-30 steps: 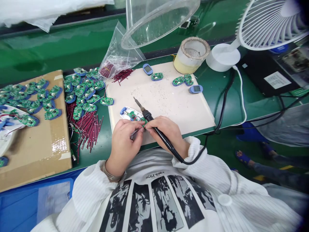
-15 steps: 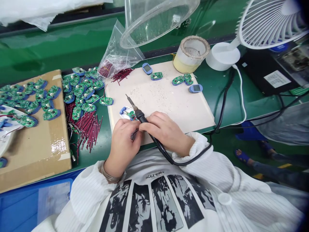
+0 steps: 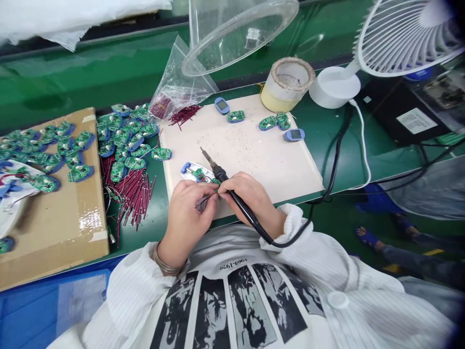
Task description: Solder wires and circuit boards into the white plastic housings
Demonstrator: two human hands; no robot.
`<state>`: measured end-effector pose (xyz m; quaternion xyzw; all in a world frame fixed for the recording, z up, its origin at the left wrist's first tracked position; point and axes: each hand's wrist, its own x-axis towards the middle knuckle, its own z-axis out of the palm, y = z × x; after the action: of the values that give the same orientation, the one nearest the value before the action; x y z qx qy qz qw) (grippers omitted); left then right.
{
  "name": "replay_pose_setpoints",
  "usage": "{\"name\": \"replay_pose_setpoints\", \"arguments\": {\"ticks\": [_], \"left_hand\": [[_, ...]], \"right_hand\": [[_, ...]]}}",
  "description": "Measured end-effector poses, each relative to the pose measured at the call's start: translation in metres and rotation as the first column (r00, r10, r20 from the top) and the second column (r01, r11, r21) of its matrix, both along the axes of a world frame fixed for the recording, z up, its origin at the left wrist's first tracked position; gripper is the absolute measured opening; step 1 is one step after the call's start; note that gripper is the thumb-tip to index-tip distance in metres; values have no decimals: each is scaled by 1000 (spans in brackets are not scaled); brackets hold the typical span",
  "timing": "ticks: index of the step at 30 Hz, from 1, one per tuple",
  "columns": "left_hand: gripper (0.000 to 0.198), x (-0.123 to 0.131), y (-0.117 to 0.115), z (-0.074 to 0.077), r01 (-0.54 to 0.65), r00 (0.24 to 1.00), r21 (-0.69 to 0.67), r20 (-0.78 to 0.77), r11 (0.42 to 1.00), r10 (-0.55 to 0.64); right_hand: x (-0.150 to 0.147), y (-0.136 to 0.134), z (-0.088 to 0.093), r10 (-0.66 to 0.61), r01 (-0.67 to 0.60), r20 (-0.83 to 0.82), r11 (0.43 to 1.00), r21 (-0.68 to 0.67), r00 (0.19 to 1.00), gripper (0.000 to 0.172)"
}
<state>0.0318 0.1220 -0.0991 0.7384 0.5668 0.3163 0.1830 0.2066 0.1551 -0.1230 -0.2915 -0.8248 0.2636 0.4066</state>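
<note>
My left hand [image 3: 189,208] is closed, its thumb and forefinger pinching thin wires [image 3: 202,200]. A dark loop of wire shows below the forefinger. My right hand [image 3: 252,198] grips a soldering iron [image 3: 244,207], whose bare metal tip points up and left over the pale work sheet [image 3: 250,150]. The right fingertips meet the left ones at the wires; what lies exactly between them is partly hidden. Just beyond my fingers lies a white plastic shell [image 3: 198,173] with a blue part, a small green board and wires inside, partly covered by my left hand.
Several green circuit boards [image 3: 125,140] and a pile of dark red wires [image 3: 136,198] lie at left, beside cardboard [image 3: 72,213] bearing more boards. Behind are a plastic bag [image 3: 181,72], a tape roll [image 3: 288,85] and a fan [image 3: 334,87]. The iron's cord [image 3: 298,235] crosses my right sleeve.
The soldering iron and my right hand have shifted slightly right and down. My left fingertips have extended toward the right hand, and more of the white shell shows.
</note>
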Motion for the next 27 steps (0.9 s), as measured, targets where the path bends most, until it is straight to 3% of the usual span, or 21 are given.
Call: {"name": "replay_pose_setpoints", "arguments": {"ticks": [3,9,19,24,27], "left_hand": [[9,-1,0,0,13,1000,7,-5,1000,-13],[9,-2,0,0,21,1000,17,-2,1000,-21],[12,-1,0,4,15,1000,-10,-10,1000,-15],[12,0,0,3,7,1000,-31,10,999,-6],[12,1,0,2,23,1000,-9,-19,1000,-23]], "right_hand": [[0,0,2,13,-13,-6,1000,-4,1000,10],[-1,0,2,-79,79,-6,996,-30,997,6],[0,2,2,2,-2,34,1000,-2,999,12],[10,-2,0,-84,82,88,996,28,992,9],[11,-5,-4,-103,105,166,994,-7,981,18]]}}
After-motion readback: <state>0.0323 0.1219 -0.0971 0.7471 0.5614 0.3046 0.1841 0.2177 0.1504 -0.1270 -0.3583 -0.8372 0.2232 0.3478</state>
